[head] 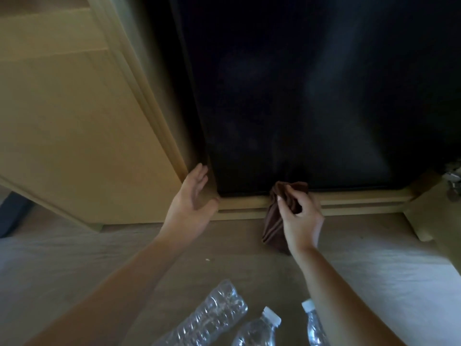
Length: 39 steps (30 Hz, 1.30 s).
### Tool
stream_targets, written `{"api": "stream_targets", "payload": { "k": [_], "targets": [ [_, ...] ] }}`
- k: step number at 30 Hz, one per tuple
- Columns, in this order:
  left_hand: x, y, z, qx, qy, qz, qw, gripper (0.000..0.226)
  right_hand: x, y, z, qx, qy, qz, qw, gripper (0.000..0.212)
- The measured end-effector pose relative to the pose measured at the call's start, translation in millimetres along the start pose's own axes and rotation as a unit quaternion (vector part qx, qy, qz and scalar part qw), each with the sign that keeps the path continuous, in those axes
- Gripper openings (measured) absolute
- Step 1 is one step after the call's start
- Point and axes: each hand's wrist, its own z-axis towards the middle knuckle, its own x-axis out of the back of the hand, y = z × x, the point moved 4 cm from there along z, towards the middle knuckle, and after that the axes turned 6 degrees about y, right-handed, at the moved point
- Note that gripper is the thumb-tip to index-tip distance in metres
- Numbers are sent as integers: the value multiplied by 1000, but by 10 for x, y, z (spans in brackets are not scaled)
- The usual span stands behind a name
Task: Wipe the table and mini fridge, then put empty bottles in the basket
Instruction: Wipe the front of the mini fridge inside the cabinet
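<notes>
The black mini fridge (311,96) fills the upper middle of the head view, set inside a wooden cabinet. My right hand (300,218) is shut on a bunched brown cloth (273,221) at the fridge door's bottom edge, and the cloth hangs down toward the floor. My left hand (193,203) is open, its fingers spread against the cabinet frame at the fridge's lower left corner. Three clear plastic bottles lie on the floor near me: a crushed bottle (212,318), a white-capped bottle (259,328) and another capped bottle (313,323) partly behind my right forearm.
An open wooden cabinet door (74,133) stands to the left. A wooden frame sill (361,201) runs under the fridge. Pale floor (99,258) spreads below. A metal hinge (452,178) shows at the right edge, and a dark object (12,216) sits at far left.
</notes>
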Motion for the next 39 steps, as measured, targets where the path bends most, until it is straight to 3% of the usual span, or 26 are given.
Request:
{"api": "stream_targets", "payload": {
  "k": [10,16,23,32,37,39],
  "targets": [
    [135,44,-25,-14,18,26,999,68,-664,-427,-436,74,-131,-13,989,24],
    [-3,172,-5,1,14,-2,1000,69,-84,-17,-48,-53,-36,-5,998,25],
    [-66,277,-67,3,21,-40,999,61,-17,30,5,-123,-22,-1,992,22],
    [234,228,-169,10,35,-49,998,52,-774,-390,-487,-95,-121,-8,988,23],
    [239,228,-173,17,39,-27,999,51,-949,-511,-596,-58,-192,-37,979,23],
    [162,259,-144,22,37,-19,999,52,-861,-457,-530,-56,-184,-46,980,24]
  ]
}}
